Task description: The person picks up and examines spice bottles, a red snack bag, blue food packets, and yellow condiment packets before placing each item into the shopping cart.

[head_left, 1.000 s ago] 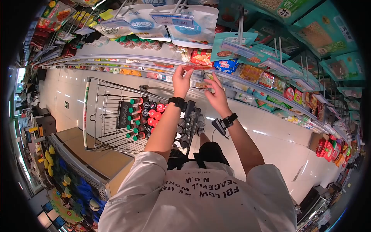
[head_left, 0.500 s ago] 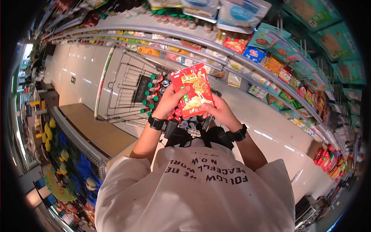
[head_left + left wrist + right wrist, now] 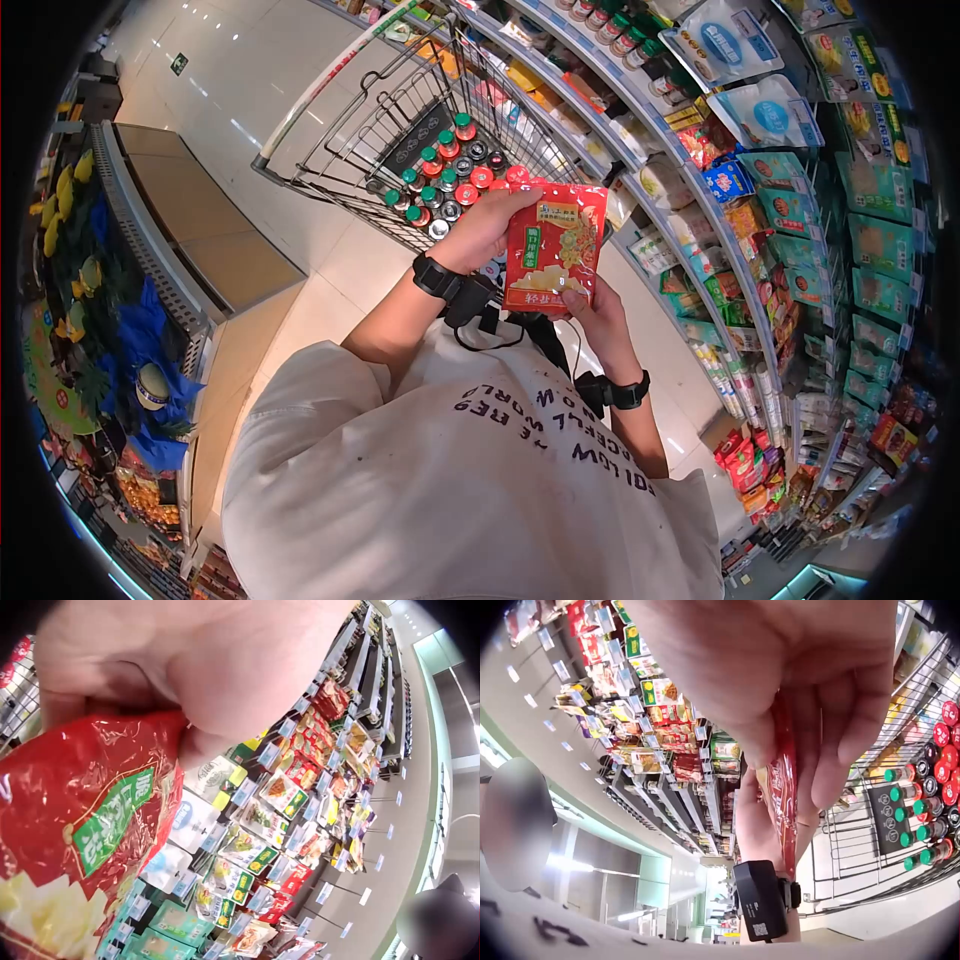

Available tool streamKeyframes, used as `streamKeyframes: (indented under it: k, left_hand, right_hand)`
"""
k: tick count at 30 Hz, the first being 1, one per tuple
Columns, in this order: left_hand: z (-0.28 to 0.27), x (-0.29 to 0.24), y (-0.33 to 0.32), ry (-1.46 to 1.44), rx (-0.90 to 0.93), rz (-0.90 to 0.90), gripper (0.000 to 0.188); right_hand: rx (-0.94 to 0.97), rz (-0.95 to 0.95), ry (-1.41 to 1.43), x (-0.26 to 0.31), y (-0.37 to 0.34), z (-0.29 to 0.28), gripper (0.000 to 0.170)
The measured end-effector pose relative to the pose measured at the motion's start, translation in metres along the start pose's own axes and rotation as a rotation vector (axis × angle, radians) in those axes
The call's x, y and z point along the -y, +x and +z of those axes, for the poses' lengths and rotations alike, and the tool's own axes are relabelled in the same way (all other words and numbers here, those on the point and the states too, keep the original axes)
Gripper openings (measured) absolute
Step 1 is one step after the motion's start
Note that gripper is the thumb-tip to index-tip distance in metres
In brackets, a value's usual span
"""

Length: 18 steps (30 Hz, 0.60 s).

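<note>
A shiny red food packet (image 3: 555, 245) with a green label and a picture of pale food is held up in front of the chest, its printed face toward the head camera. My left hand (image 3: 488, 228) grips its upper left edge, the thumb lying over the front. At the lower right corner my right hand (image 3: 605, 325) pinches it, thumb on the front and fingers behind. In the left wrist view the left hand (image 3: 180, 667) covers the top of the packet (image 3: 45, 795). The right wrist view shows the packet (image 3: 786, 802) edge-on below the right hand (image 3: 787, 660).
Beyond the left hand stands a wire shopping cart (image 3: 330, 190) holding several jars (image 3: 430, 160) with green, red and dark lids. Shelves with hanging pouches (image 3: 770, 115) and small packets line the right side. A tan display counter (image 3: 185, 200) stands on the left.
The packet was edge-on at the shelf in the left hand; both hands then brought it back toward the body, face up. The head view has since turned, placing the cart higher and shelves farther right.
</note>
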<state>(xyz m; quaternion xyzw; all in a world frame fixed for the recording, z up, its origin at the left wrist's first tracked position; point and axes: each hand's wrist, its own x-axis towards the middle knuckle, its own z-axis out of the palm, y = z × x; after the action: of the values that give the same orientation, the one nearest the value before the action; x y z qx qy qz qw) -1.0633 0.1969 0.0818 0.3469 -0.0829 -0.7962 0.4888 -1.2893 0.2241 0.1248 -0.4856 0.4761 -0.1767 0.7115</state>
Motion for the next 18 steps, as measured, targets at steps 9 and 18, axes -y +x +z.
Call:
streamKeyframes:
  k: [9,18]
  left_hand:
    - [0.04,-0.023,-0.058,0.023,0.152,0.097,0.037]
    - [0.121,0.006,-0.131,0.499,0.165,0.208,0.044]
  right_hand:
    - [0.103,-0.237,-0.053,0.012,-0.05,0.012,0.039]
    - [0.204,-0.444,0.06,0.009,-0.141,-0.004,0.039]
